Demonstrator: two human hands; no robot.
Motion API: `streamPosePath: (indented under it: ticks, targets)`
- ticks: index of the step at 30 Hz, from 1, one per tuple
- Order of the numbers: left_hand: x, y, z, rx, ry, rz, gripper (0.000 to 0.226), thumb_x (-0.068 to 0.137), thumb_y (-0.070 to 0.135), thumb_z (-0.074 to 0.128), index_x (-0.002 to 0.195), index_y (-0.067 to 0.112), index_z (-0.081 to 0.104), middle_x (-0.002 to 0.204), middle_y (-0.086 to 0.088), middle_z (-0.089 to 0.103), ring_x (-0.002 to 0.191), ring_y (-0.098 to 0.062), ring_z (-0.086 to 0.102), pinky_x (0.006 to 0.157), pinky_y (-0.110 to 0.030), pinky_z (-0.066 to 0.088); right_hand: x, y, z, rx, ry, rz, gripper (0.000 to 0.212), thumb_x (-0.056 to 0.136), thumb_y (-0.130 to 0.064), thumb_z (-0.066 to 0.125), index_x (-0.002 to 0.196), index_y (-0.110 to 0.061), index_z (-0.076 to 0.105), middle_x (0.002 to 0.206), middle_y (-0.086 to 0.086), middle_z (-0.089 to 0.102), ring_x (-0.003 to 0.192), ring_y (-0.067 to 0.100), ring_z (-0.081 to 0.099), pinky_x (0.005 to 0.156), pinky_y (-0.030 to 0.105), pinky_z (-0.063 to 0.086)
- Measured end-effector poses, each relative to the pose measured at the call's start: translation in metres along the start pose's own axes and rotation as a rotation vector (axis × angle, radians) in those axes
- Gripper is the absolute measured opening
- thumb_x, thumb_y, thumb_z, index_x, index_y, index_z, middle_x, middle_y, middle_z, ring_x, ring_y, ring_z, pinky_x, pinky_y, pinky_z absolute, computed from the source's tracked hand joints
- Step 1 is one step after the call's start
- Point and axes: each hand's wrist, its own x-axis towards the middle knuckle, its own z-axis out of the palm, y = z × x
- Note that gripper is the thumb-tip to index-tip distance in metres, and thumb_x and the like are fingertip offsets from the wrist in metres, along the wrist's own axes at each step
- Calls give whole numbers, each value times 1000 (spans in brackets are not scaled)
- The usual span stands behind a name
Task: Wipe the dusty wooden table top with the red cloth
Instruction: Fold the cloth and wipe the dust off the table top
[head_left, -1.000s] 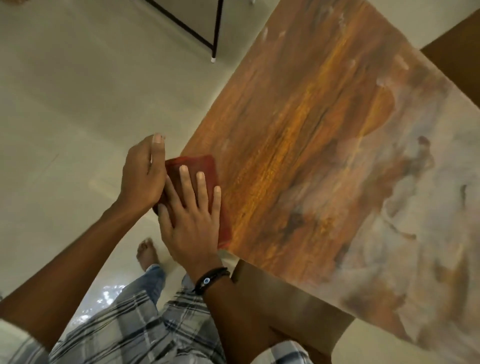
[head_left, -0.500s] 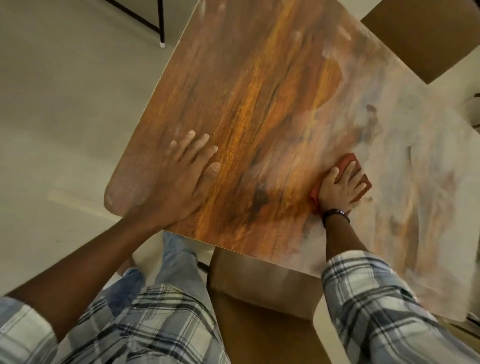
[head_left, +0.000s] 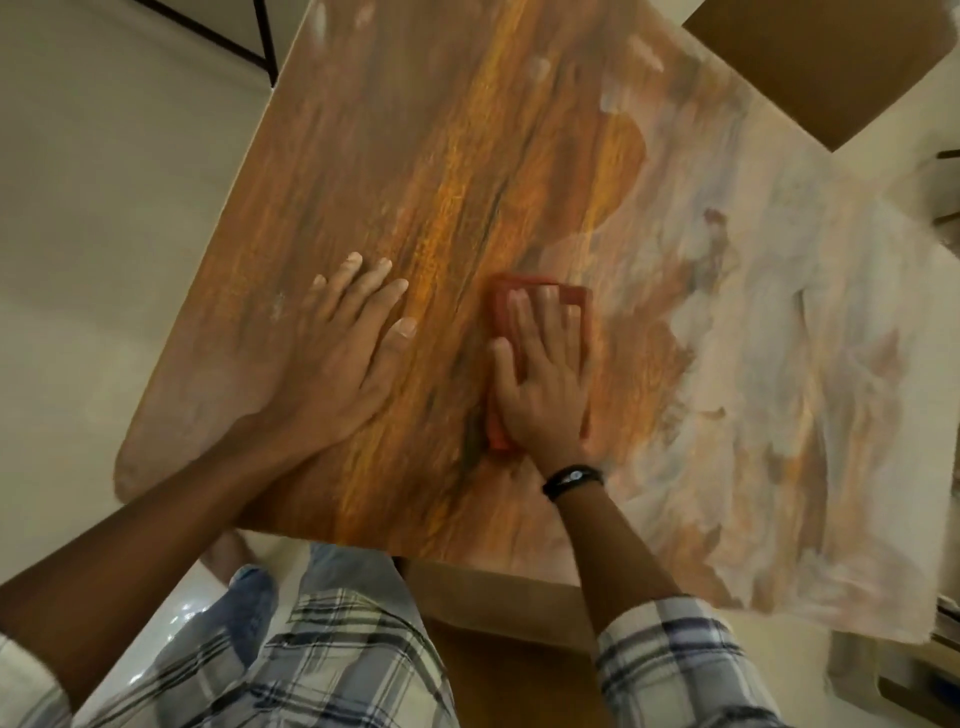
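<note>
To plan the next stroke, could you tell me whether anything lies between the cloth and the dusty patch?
Nothing visible does: the right hand lies flat on the cloth, and the dust begins just to its right on the table.

cloth (head_left: 540, 332) on table (head_left: 467, 130), under right hand (head_left: 545, 389)

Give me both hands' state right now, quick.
Left hand: open, flat on the wooden table top, holding nothing.
Right hand: open, pressing the red cloth flat onto the table top.
</note>
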Motion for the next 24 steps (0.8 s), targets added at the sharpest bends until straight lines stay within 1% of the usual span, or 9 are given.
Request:
streamPosePath:
  ticks: [3, 5, 9, 11, 13, 16, 19, 21, 24]
  targets:
    - [37, 1, 4, 9, 20, -7, 62, 102, 48, 18, 148, 13, 42, 160, -5, 31, 153, -19, 11, 124, -47, 6, 78, 82, -27, 27, 79, 253, 58, 103, -50, 35, 158, -36, 24, 168, -1, 14, 156, 26, 9, 124, 59, 5]
    - [64, 3, 9, 18, 42, -10, 62, 102, 48, 17, 147, 12, 42, 160, -5, 32, 153, -19, 12, 124, -46, 6, 130, 118, -47, 30, 39, 388, 58, 104, -50, 30, 159, -37, 17, 169, -3, 9, 156, 26, 4, 124, 57, 2]
    - [109, 9, 12, 17, 108, -20, 61, 103, 46, 18, 146, 11, 44, 159, -6, 34, 152, -20, 14, 124, -41, 4, 209, 132, -64, 34, 21, 550, 61, 105, -52, 20, 161, -33, 4, 170, 1, -2, 155, 33, -5, 121, 64, -3]
    - [124, 12, 10, 8, 126, -27, 61, 103, 46, 19, 146, 11, 43, 158, -6, 35, 152, -20, 14, 124, -43, 6, 219, 104, -58, 33, 34, 483, 63, 103, -54, 18, 161, -32, 4, 170, 2, -3, 155, 32, -6, 120, 65, -4]
    - [138, 13, 9, 10, 140, -44, 60, 103, 45, 20, 146, 10, 44, 158, -7, 36, 152, -22, 15, 124, -46, 8, 198, 58, -40, 9, 10, 266, 65, 101, -56, 18, 160, -34, 5, 169, 0, -4, 156, 29, -7, 121, 64, -3]
    - [157, 12, 6, 45, 155, -60, 60, 103, 43, 21, 145, 9, 45, 157, -9, 37, 151, -25, 17, 123, -47, 9, 113, -21, -13, 1, -112, -132, 61, 104, -52, 27, 160, -34, 12, 169, -2, -3, 156, 25, -9, 122, 63, -4]
    - [173, 7, -1, 80, 178, -71, 57, 104, 42, 23, 144, 8, 45, 156, -10, 38, 151, -26, 17, 123, -47, 6, 64, -24, -10, 1, -194, -331, 58, 103, -51, 34, 158, -39, 19, 169, -7, 4, 157, 22, -1, 121, 65, 3]
    - [185, 4, -8, 103, 186, -75, 56, 104, 41, 24, 146, 9, 43, 157, -10, 36, 152, -26, 14, 123, -47, 3, 96, 17, -18, 3, -128, -243, 59, 102, -54, 31, 158, -41, 17, 169, -9, 3, 156, 19, -2, 120, 66, 1]
    - [204, -1, -10, 103, 211, -82, 55, 106, 40, 24, 149, 9, 39, 160, -9, 32, 153, -25, 10, 123, -45, -2, 181, 80, -42, 12, -45, 87, 61, 102, -58, 25, 159, -41, 13, 169, -8, 2, 156, 20, -3, 121, 65, -4]
